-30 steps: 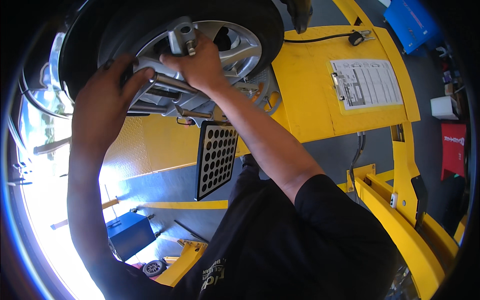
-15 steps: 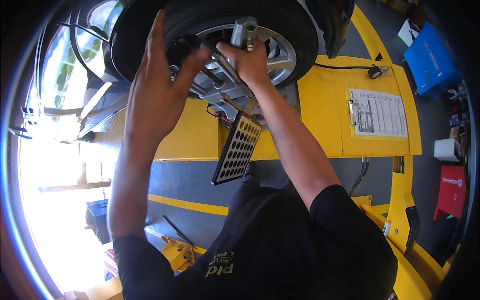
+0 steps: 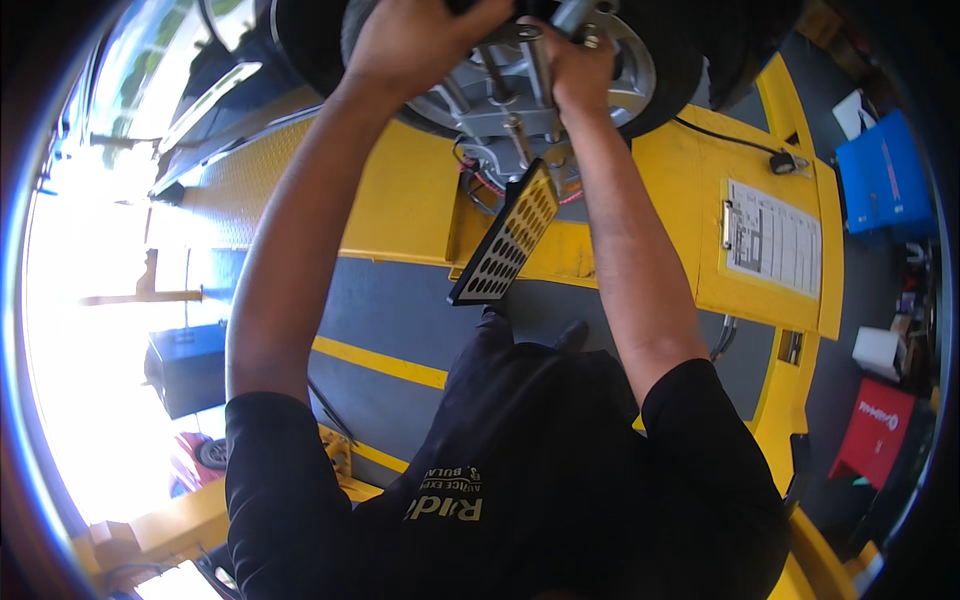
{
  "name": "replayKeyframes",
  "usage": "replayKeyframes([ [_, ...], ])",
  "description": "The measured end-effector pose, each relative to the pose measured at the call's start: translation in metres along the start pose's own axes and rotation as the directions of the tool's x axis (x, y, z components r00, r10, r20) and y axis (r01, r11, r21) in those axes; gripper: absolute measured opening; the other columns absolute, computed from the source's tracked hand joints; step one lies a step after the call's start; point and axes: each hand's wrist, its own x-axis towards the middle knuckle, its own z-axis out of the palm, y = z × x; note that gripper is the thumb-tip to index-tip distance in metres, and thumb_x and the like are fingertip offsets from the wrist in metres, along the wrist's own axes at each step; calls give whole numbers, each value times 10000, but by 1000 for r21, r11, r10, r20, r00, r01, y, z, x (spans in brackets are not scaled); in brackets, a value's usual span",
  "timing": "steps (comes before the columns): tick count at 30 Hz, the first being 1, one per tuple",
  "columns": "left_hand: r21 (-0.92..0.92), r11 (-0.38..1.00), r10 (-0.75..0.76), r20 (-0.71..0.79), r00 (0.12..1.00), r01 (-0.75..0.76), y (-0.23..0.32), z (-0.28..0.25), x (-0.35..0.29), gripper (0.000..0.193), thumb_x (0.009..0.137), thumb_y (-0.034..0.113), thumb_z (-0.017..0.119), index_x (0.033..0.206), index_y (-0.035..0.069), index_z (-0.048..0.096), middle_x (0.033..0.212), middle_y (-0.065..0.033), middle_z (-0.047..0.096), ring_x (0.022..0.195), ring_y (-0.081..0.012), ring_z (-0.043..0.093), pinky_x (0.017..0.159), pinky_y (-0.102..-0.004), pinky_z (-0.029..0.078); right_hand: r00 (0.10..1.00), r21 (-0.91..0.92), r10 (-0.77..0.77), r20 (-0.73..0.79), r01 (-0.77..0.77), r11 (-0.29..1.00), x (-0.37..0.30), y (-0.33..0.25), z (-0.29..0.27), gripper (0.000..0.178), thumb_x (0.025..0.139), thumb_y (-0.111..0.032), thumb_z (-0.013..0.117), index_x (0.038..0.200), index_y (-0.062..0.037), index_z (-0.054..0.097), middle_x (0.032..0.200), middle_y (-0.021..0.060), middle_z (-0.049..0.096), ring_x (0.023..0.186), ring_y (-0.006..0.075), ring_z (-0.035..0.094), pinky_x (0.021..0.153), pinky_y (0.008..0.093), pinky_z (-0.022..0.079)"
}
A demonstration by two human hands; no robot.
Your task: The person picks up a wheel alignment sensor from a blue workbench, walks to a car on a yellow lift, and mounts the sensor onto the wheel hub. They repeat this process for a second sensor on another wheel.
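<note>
As our right hand [image 3: 582, 74] clasps a silver metal clamp [image 3: 538, 70] already fronting the grey-spoked wheel [image 3: 633, 62], our left hand [image 3: 420, 40] hides its grip.

At the top centre, the right hand [image 3: 582, 72] grips a metal clamp [image 3: 536, 70] against a wheel [image 3: 636, 66], the left hand [image 3: 412, 45] beside it. A dotted board [image 3: 510, 238] tilts below; a clipboard [image 3: 772, 240] lies farther right.
</note>
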Motion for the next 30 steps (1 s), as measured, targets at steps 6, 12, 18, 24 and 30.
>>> replayKeyframes([
  [6, -33, 961, -274, -55, 960, 273, 31, -2, -8, 570, 840, 496, 721, 1153, 21, 757, 1118, -247, 737, 1100, -391, 697, 981, -432, 539, 999, 83, 27, -30, -24, 996, 13, 13, -6, 434, 891, -147, 756, 1278, -2, 626, 1096, 83, 712, 982, 188, 706, 827, 332, 569],
  [12, -169, 982, 54, -177, 983, -84, -15, 7, 0, 510, 778, 415, 766, 1102, 20, 776, 1094, -243, 736, 1064, -389, 705, 976, -437, 546, 998, 86, -24, 62, 19, 996, 15, 10, -3, 446, 910, -121, 761, 1306, 24, 615, 1209, 123, 696, 1034, 213, 711, 895, 339, 578],
  [18, -389, 860, 342, -40, 939, -330, -51, 4, 20, 428, 749, 355, 797, 1042, 44, 786, 1066, -197, 753, 1023, -354, 720, 949, -400, 551, 996, 75, -66, 55, 62, 995, 12, 6, -4, 457, 902, -96, 776, 1302, 37, 598, 1205, 110, 677, 1086, 200, 674, 947, 335, 549],
  [24, -285, 949, 167, 94, 981, -134, -32, -10, 9, 553, 790, 501, 760, 1117, 55, 766, 1079, -229, 750, 1066, -367, 715, 980, -437, 543, 977, -96, -193, 95, 202, 975, 16, 4, -8, 471, 873, -101, 810, 1290, -1, 615, 1160, 71, 685, 1064, 184, 670, 917, 315, 542],
  [30, 15, 997, -76, 14, 997, 75, -16, -15, -26, 701, 870, 466, 722, 1351, -28, 591, 1350, -237, 632, 1275, -409, 611, 1058, -485, 512, 994, -70, 64, 92, -57, 996, 7, -5, -13, 438, 945, -204, 745, 1321, -52, 580, 1200, 74, 668, 1058, 199, 683, 930, 369, 581],
])
